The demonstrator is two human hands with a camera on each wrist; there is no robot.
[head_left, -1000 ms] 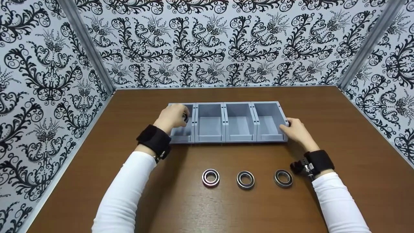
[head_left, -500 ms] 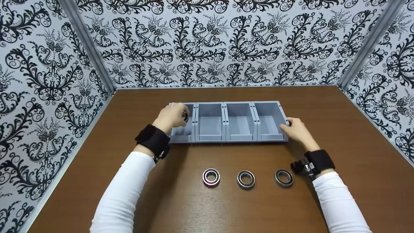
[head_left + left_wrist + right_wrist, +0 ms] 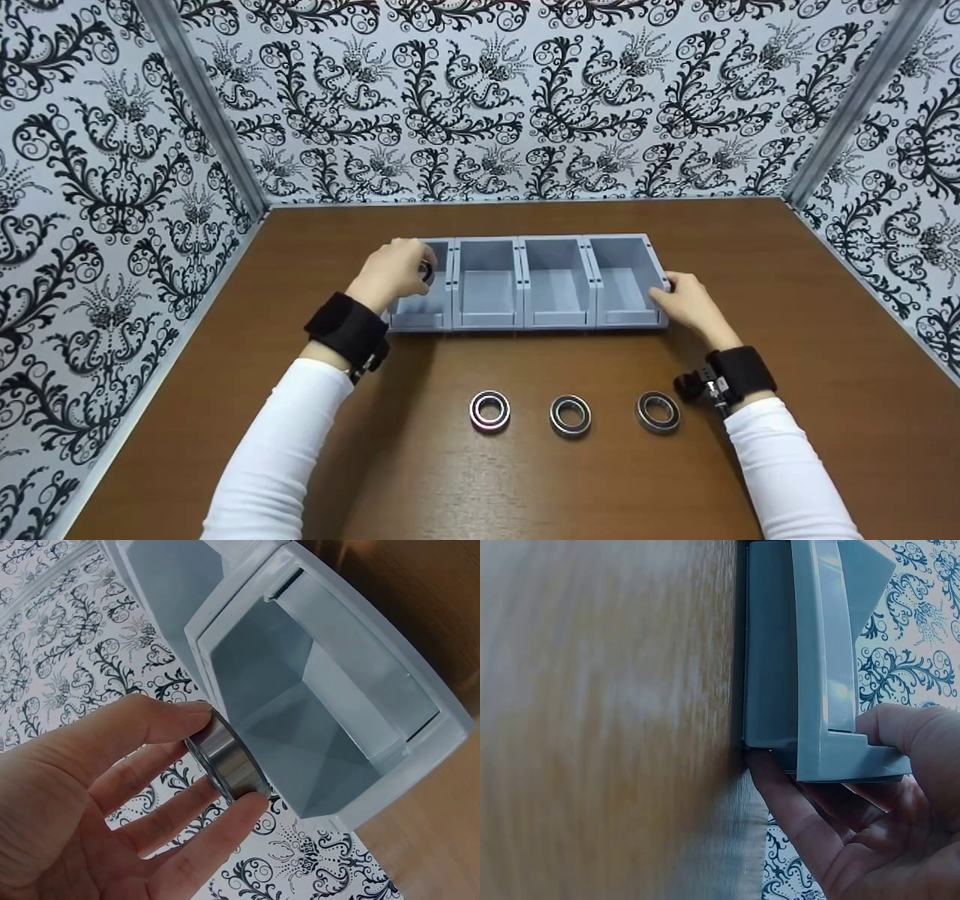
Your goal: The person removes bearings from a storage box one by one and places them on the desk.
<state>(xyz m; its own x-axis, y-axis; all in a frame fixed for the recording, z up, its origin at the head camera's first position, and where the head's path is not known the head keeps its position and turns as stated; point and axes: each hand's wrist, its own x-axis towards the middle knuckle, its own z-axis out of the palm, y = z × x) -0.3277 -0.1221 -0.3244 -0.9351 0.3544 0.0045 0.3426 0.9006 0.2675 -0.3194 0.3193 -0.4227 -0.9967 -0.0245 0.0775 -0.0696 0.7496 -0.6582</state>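
Note:
My left hand [image 3: 390,271] pinches a metal ball bearing [image 3: 229,756] between thumb and fingertips over the leftmost grey bin [image 3: 418,322]. In the left wrist view the ring is tilted on edge beside that bin's opening, and the bin's floor shows bare. At the other end of the joined row, my right hand [image 3: 691,306] grips the side wall of the rightmost bin [image 3: 630,321]. The right wrist view shows the thumb over the rim and the fingers outside and low, near the table.
Three more bearings lie flat on the brown table [image 3: 480,495] in front of the bins: a left one [image 3: 490,412], a middle one [image 3: 570,417] and a right one [image 3: 658,412] near the right wrist camera. Patterned walls [image 3: 495,97] enclose the back and sides.
My left hand has shifted slightly left with the bearing in its fingers, its forearm following. The right hand, the bins and the table bearings look nearly unmoved.

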